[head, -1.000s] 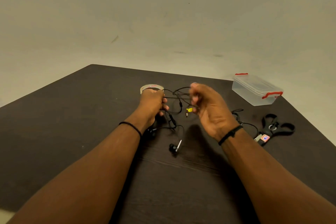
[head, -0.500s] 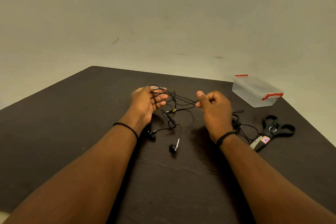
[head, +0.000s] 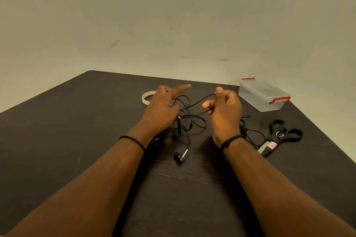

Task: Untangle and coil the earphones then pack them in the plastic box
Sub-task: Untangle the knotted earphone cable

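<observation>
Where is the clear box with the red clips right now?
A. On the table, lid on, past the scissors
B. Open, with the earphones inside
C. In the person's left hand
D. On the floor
A: the plastic box sits closed on the table, beyond the scissors, untouched by either hand.

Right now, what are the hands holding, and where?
Both hold the earphones by the tangled cable: right hand pinches a strand, left hand grips the loops.

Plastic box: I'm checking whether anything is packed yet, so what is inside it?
The plastic box looks empty through its clear walls, lid on with red clips. The earphones are outside it, in both hands.
</observation>
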